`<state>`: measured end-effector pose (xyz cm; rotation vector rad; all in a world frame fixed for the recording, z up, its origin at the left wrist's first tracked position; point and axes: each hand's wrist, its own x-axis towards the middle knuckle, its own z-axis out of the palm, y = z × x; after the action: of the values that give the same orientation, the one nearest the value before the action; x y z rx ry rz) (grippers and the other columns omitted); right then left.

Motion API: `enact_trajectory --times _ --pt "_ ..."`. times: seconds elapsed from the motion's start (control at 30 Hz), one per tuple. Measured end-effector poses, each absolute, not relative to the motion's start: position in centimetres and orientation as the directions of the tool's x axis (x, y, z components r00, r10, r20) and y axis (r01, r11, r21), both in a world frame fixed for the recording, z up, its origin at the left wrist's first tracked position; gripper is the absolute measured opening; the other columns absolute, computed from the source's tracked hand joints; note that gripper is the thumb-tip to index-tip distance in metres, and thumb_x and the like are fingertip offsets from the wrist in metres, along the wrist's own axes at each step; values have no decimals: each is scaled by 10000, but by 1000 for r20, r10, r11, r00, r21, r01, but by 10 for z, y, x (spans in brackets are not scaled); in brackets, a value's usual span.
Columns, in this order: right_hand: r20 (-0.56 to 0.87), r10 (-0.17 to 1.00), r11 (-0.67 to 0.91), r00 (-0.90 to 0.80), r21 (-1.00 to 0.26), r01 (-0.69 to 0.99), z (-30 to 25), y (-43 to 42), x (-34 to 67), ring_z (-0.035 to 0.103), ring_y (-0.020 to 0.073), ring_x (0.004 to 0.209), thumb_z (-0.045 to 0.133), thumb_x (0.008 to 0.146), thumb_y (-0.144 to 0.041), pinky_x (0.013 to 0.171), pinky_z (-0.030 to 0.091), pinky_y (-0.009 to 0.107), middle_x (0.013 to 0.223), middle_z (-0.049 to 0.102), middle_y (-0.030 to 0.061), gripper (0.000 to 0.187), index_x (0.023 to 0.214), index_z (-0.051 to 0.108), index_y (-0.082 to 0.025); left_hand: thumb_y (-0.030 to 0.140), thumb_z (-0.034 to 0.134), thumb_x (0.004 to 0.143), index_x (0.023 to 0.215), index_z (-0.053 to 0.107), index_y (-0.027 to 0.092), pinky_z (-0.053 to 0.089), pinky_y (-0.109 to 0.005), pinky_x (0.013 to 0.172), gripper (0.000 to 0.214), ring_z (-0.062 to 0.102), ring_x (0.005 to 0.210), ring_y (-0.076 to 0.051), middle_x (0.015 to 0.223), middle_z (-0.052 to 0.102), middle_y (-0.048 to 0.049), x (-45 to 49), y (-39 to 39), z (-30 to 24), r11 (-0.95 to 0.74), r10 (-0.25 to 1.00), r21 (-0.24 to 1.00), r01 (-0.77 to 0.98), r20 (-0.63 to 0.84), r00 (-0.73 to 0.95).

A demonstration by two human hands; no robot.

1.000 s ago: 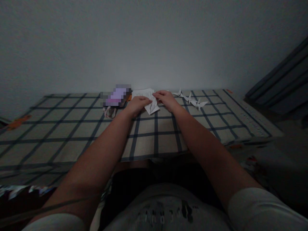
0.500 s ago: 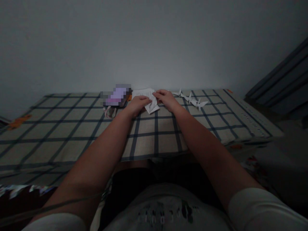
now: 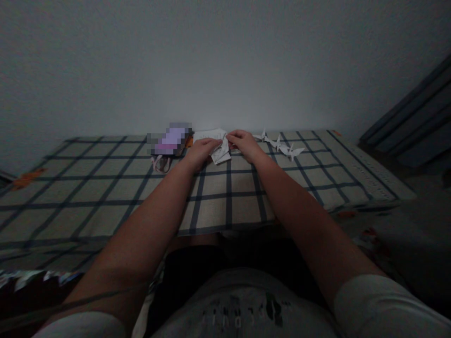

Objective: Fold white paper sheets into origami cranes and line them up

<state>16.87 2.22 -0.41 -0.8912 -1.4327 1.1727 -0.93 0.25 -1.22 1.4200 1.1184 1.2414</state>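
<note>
Both my hands meet far out on a checked cloth (image 3: 225, 197). My left hand (image 3: 200, 152) and my right hand (image 3: 244, 144) pinch a small, partly folded piece of white paper (image 3: 221, 152) between their fingertips, just above the cloth. A flat white sheet (image 3: 209, 135) lies right behind it. To the right of my right hand stand several small folded white paper cranes (image 3: 283, 148) in a row.
A blurred purple object (image 3: 171, 140) lies left of my left hand, with a pinkish loop (image 3: 160, 163) in front of it. A pale wall rises behind the cloth. A dark slanted panel (image 3: 412, 126) stands at the right. The scene is dim.
The folded paper has been lifted and drawn slightly back between my fingertips; its lower point no longer lies flat on the cloth. My arms have barely shifted.
</note>
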Motion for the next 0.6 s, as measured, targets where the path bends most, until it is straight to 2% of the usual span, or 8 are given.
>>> enact_trajectory --times 0.13,0.3,0.43,0.6 --pt "246 952 238 -183 -969 -68 -1 17 167 546 84 625 657 824 -221 624 478 213 677 595 -36 86 764 618 -173 548 793 644 818 760 153 464 -262 647 433 614 721 -172 806 725 -63 -11 1 -12 -237 970 956 173 223 93" --pt "230 956 221 -182 -973 -70 2 14 165 561 91 653 633 818 -191 623 482 211 714 611 -35 17 834 629 -186 541 797 660 809 781 147 439 -265 610 421 601 688 -169 789 730 -73 -15 2 -13 -262 964 936 233 245 99" --pt "243 950 233 -195 -970 -73 0 17 166 564 91 648 643 828 -226 623 483 212 707 600 -29 43 817 630 -186 521 807 649 795 768 150 440 -260 608 400 598 663 -157 770 720 -63 -14 6 -16 -248 967 956 159 234 104" --pt "273 947 268 -167 -962 -54 -1 18 166 559 94 640 653 840 -286 618 488 215 697 586 -37 97 813 609 -204 494 818 635 850 749 147 468 -254 636 414 616 664 -146 802 722 -58 -12 7 -18 -152 975 988 -10 152 160"
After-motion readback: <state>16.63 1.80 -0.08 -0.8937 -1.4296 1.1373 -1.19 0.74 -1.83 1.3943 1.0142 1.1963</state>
